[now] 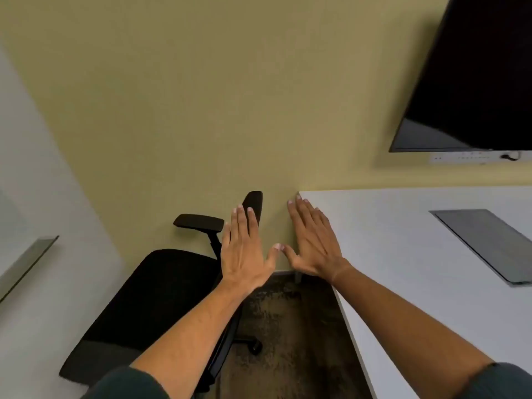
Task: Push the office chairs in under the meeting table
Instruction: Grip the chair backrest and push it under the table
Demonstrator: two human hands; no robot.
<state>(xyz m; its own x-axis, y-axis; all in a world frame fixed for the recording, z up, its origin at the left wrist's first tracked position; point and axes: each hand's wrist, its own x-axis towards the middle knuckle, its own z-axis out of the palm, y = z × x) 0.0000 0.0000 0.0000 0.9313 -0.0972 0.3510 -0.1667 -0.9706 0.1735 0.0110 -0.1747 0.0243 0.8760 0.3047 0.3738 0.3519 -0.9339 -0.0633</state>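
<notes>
Nearest the camera, two forearms in dark sleeves reach forward. The left hand (244, 251) and the right hand (312, 240) are held out flat, fingers straight, thumb tips almost meeting, grasping nothing. Below the left arm stands a black office chair (149, 295), out on the dark carpet (288, 326) beside the corner of the white meeting table (403, 269), not under it. Beyond, a dark screen (475, 76) hangs on the yellow wall (201, 96).
</notes>
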